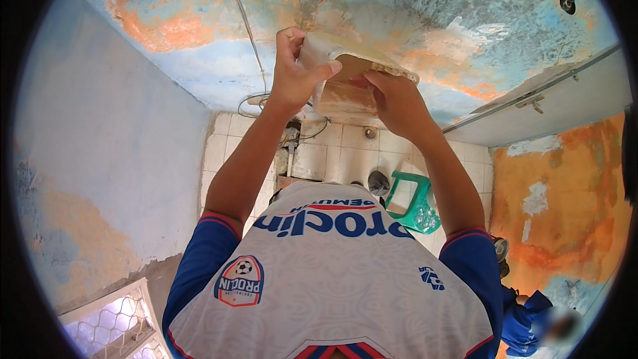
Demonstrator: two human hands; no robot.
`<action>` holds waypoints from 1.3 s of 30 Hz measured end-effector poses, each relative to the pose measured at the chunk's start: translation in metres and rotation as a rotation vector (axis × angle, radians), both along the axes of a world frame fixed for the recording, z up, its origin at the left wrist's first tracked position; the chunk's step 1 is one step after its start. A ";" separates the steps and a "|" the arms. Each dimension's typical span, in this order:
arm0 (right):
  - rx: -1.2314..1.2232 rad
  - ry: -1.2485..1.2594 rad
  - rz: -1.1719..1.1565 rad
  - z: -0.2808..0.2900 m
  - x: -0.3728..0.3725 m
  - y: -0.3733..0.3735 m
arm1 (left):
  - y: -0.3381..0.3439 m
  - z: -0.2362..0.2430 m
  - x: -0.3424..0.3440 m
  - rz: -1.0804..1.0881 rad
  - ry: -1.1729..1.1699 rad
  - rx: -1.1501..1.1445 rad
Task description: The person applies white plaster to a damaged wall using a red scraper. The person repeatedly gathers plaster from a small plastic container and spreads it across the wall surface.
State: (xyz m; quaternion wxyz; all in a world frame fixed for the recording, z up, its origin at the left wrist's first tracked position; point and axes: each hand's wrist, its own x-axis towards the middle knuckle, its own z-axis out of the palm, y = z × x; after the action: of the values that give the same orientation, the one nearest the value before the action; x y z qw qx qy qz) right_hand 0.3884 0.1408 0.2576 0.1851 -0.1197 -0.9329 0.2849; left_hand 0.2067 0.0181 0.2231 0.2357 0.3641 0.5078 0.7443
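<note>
A pale, translucent plastic container (pixel 345 101) with a ragged rim is raised in front of me, close to the peeling blue and orange wall (pixel 412 6). Its opening faces me and shows a brown, smeared inside. My left hand (pixel 298 78) is closed around its left side, the thumb over the rim and the fingers behind. At the right side, my right hand (pixel 399 103) is closed with its thumb and finger at the opening; the other fingers are partly hidden. I cannot make out any separate tool in the right hand.
A green plastic stool (pixel 420 206) lies on the tiled floor (pixel 355 159) near a dark shoe (pixel 379 183). A thin cable (pixel 244 20) runs down the wall. Another person in blue (pixel 525 326) is at the lower right. A barred window (pixel 119 319) is at lower left.
</note>
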 end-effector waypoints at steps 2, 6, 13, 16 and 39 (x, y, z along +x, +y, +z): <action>-0.095 -0.029 0.005 0.005 0.005 0.000 | 0.001 -0.003 -0.002 -0.009 -0.006 0.000; -0.174 -0.091 0.045 0.023 0.023 0.002 | 0.002 -0.016 -0.007 -0.012 0.006 -0.024; 0.040 0.011 -0.050 0.018 0.026 0.001 | 0.005 -0.014 -0.015 -0.037 -0.026 -0.083; 0.125 -0.017 -0.059 0.005 0.017 -0.004 | 0.006 -0.006 -0.007 -0.033 0.009 -0.072; -0.520 -0.513 0.043 0.026 -0.001 0.044 | 0.012 -0.040 -0.032 -0.008 -0.384 -0.581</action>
State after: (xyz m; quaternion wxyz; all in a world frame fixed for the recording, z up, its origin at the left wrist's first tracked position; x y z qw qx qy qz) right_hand 0.3878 0.1851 0.2839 -0.0974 -0.2105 -0.8478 0.4769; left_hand 0.1746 0.0301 0.1835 0.4235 0.1372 0.6434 0.6228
